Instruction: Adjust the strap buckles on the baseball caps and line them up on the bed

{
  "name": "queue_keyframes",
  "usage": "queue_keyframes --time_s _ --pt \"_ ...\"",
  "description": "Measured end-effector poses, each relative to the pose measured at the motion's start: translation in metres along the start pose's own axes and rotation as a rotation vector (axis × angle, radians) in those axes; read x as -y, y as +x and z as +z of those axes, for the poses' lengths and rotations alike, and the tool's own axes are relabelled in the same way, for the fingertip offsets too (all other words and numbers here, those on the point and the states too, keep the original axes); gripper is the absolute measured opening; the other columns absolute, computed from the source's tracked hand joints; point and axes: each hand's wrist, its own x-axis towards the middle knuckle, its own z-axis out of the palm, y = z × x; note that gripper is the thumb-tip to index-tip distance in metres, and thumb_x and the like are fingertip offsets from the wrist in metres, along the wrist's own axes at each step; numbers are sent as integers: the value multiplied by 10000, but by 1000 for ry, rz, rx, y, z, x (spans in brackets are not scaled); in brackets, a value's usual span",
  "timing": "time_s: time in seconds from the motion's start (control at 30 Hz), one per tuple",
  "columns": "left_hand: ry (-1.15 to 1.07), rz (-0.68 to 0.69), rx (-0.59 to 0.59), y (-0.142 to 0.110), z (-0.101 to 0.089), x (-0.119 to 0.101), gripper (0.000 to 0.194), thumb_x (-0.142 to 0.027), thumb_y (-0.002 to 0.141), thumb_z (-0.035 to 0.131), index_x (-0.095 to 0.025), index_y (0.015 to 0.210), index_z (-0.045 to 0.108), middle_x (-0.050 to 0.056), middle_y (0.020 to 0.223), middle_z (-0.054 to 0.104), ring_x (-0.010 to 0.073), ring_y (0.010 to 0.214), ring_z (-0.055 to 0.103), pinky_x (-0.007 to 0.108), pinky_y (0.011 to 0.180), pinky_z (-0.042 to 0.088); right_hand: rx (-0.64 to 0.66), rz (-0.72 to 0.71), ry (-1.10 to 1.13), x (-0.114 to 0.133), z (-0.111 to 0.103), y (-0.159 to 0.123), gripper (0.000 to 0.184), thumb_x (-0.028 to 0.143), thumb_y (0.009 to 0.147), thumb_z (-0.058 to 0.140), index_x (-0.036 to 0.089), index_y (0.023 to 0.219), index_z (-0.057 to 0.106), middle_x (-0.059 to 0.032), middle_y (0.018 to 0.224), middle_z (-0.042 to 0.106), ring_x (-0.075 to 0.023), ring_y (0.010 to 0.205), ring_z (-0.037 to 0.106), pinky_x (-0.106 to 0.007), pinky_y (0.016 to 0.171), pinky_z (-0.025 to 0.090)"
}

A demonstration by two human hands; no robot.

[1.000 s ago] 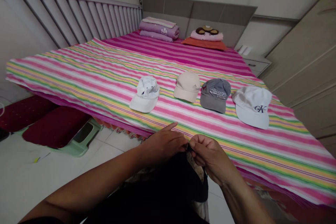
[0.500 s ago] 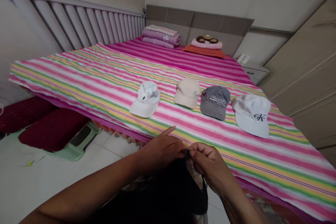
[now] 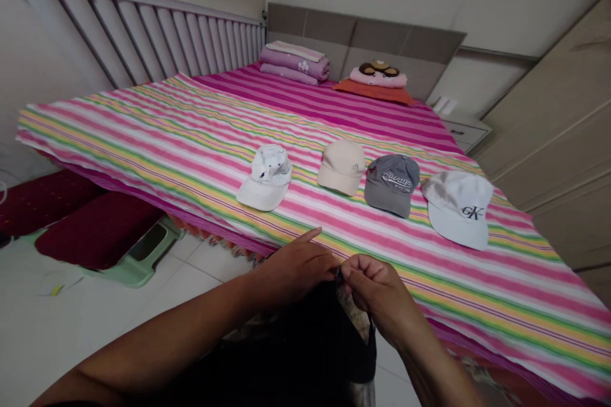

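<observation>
Near the bottom middle, a black cap (image 3: 305,331) is held between my two hands, close to my body. My left hand (image 3: 300,267) pinches its strap end, with one finger stretched out toward the bed. My right hand (image 3: 372,283) grips the same small strap area from the other side, thumb against fingers. The fastening between the fingertips is mostly hidden. On the bed in front lie a white cap (image 3: 267,179), a beige cap (image 3: 340,168), a grey cap (image 3: 392,186) with lettering, and a white CK cap (image 3: 458,210), side by side.
A striped sheet (image 3: 157,133) covers the bed. Folded purple bedding (image 3: 293,65) and an orange pillow (image 3: 372,93) lie by the headboard (image 3: 324,35). Green stools with dark red covers (image 3: 98,229) stand at left. A nightstand (image 3: 465,130) and a wooden wardrobe (image 3: 558,114) are at right.
The view has shifted slightly. My hands stay together at the strap, with only small finger movements; the caps on the bed have not moved.
</observation>
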Motion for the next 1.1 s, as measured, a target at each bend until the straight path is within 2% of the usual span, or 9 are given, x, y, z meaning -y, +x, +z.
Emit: queue_keyframes --time_s 0.13,0.37,0.7,1.1 --pt "-10 -19 23 0 -1 0 137 -217 865 410 -167 946 509 0 863 631 94 854 571 367 1071 191 -5 43 131 1 5 -1 206 322 666 614 174 625 478 60 474 471 -29 338 267 -172 344 144" --pt "-25 -16 14 -1 0 0 142 -224 869 401 -167 945 507 -2 862 638 97 852 575 363 1071 193 30 84 335 4 8 -1 226 285 624 661 160 590 476 70 460 448 -11 340 239 -172 355 122" --pt "-32 -31 -14 -2 0 0 131 -218 867 404 -165 919 512 -4 829 635 92 814 576 348 1056 226 -9 56 304 -2 10 -1 245 311 636 671 139 570 510 50 461 497 -5 319 280 -171 344 145" --pt "-21 12 -65 -1 0 0 137 -226 871 399 -155 892 514 3 816 631 89 801 569 329 1044 241 -20 31 268 -6 13 1 246 319 647 650 148 558 498 67 408 447 -11 308 279 -172 348 161"
